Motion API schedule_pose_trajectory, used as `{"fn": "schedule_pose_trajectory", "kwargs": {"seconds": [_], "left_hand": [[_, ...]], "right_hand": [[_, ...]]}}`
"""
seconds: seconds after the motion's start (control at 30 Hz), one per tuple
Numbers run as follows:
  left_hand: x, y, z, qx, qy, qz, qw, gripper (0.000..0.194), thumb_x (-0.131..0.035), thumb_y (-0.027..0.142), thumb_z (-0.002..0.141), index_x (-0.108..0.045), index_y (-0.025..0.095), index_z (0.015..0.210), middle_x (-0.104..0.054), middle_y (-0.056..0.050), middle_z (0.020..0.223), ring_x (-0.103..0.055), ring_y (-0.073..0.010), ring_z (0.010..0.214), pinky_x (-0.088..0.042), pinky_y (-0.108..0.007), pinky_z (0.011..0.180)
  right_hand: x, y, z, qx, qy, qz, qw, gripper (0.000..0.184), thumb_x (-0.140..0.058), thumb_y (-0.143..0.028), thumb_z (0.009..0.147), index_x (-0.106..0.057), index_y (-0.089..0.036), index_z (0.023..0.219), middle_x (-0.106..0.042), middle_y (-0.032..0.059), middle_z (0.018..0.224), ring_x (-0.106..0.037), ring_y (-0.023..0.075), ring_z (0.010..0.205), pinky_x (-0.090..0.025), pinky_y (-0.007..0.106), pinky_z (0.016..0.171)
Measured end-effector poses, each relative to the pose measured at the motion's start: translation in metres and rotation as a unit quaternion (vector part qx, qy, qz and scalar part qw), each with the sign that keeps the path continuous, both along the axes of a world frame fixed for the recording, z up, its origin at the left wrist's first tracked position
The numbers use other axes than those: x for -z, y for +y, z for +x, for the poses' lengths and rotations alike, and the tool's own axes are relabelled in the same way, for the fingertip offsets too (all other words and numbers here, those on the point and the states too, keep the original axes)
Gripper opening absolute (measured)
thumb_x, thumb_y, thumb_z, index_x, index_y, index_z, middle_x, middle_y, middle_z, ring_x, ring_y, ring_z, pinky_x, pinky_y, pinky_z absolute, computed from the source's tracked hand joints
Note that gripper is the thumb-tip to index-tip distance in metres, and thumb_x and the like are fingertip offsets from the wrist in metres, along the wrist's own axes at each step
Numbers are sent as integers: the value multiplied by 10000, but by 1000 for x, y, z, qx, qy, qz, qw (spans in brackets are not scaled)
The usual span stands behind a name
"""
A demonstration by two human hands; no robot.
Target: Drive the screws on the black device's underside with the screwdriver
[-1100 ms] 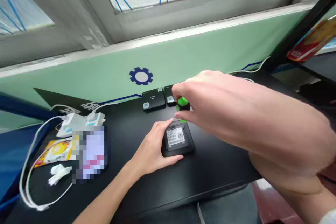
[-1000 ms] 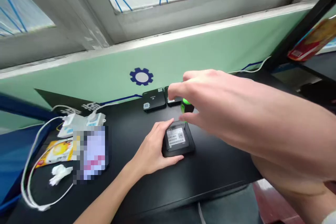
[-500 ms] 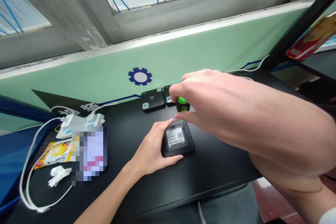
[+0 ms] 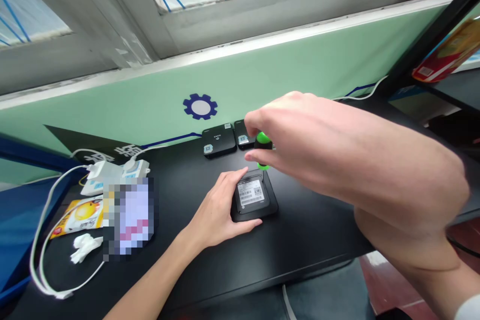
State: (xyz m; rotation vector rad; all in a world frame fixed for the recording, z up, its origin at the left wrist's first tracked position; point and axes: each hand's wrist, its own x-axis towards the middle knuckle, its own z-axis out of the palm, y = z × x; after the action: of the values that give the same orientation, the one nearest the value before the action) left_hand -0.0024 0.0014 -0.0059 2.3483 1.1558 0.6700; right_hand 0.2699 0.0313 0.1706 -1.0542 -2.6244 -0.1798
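A black square electronic box [image 4: 270,210] lies flat on the black table, its white printed label facing up. My left hand [image 4: 219,210] grips it from the left, with fingers at its far edge and the thumb along its near edge. In my right hand [image 4: 300,130] is a screwdriver [image 4: 263,144] with a green and black handle, held nearly upright. The shaft points down at the box's far right corner. The tip is too small to tell whether it sits in a screw.
Two similar black boxes [image 4: 218,141] [image 4: 243,132] stand by the green wall. On the left are a white power strip [image 4: 137,172] with cables, a yellow snack packet [image 4: 84,215], a crumpled tissue [image 4: 86,247] and a blurred-out item [image 4: 133,217]. A dark shelf holds a red packet [image 4: 442,55].
My right hand has rolled slightly around the screwdriver, showing its handle at a different turn. My left hand and the box have stayed in place.
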Motion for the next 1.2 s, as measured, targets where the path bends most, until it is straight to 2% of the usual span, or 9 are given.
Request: {"fn": "schedule_pose_trajectory", "kwargs": {"seconds": [0.13, 0.23, 0.37, 0.47, 0.63, 0.73, 0.83, 1.03, 1.2], "left_hand": [[-1, 0, 0, -3, 2, -5, 1000, 1131, -987, 443, 868, -304, 327, 1763, -611, -154, 1566, -602, -420, 1440, -592, -626, 1180], [-1, 0, 1, -4, 2, -7, 1000, 1091, -981, 437, 872, -338, 324, 1746, -613, -146, 1569, -599, -414, 1444, -590, -617, 1185], [-1, 0, 1, -2, -1, 0, 1000, 1073, -978, 434, 875, -349, 319, 1737, -622, -144, 1564, -610, -408, 1434, -592, -611, 1182], [-2, 0, 1, 0, 2, -1, 1000, 1098, -983, 426, 871, -329, 322, 1747, -617, -151, 1571, -606, -412, 1440, -587, -618, 1189], [-3, 0, 1, -2, 6, -3, 1000, 1129, -988, 429, 867, -305, 322, 1759, -616, -158, 1562, -612, -418, 1430, -589, -631, 1186], [-2, 1, 0, -3, 8, -2, 1000, 1123, -984, 440, 871, -309, 325, 1761, -617, -160, 1560, -612, -424, 1431, -590, -638, 1185], [-2, 1, 0, -2, 9, -3, 1000, 1108, -976, 455, 879, -317, 322, 1760, -616, -163, 1565, -613, -427, 1434, -592, -634, 1183], [0, 1, -1, 1, 9, 0, 1000, 1087, -966, 462, 892, -320, 319, 1754, -611, -160, 1575, -608, -418, 1439, -587, -625, 1189], [-2, 0, -2, 0, 15, -3, 1000, 1117, -975, 452, 883, -297, 321, 1760, -606, -162, 1576, -603, -421, 1440, -587, -626, 1189]], "right_hand": [[-4, 0, 3, -43, 23, -65, 997, 297, -467, -52, 978, -655, -215, 1140, -691, 61, 1157, -617, 219, 1021, -459, 381, 854], [-3, 0, 3, -74, 47, -80, 993, 352, -434, -1, 905, -645, -205, 1099, -686, 65, 1152, -612, 212, 1007, -450, 371, 834], [5, 2, -1, -46, 44, -16, 998, 187, -520, -51, 967, -608, -206, 1027, -645, 52, 1014, -582, 219, 893, -400, 388, 783], [5, 3, -1, -20, 30, -12, 999, 109, -533, -141, 1056, -624, -200, 1060, -645, 57, 1018, -602, 231, 908, -405, 399, 779], [-4, 1, 5, -52, 21, -63, 996, 336, -447, -34, 980, -664, -176, 1195, -686, 94, 1210, -633, 250, 1097, -461, 417, 912], [-5, -1, 6, -63, 41, -92, 993, 433, -400, 7, 930, -676, -165, 1217, -679, 98, 1251, -622, 248, 1119, -460, 414, 900], [-4, -2, 4, -58, 54, -89, 993, 396, -396, 6, 945, -670, -169, 1170, -663, 86, 1201, -617, 245, 1078, -439, 409, 868], [-3, 4, 3, -30, 8, -48, 998, 167, -524, -91, 978, -617, -202, 1061, -608, 55, 1005, -565, 231, 863, -383, 407, 751], [-8, 3, 7, -44, 17, -72, 996, 364, -456, -44, 939, -678, -193, 1187, -692, 79, 1174, -636, 241, 1045, -465, 404, 849]]}}
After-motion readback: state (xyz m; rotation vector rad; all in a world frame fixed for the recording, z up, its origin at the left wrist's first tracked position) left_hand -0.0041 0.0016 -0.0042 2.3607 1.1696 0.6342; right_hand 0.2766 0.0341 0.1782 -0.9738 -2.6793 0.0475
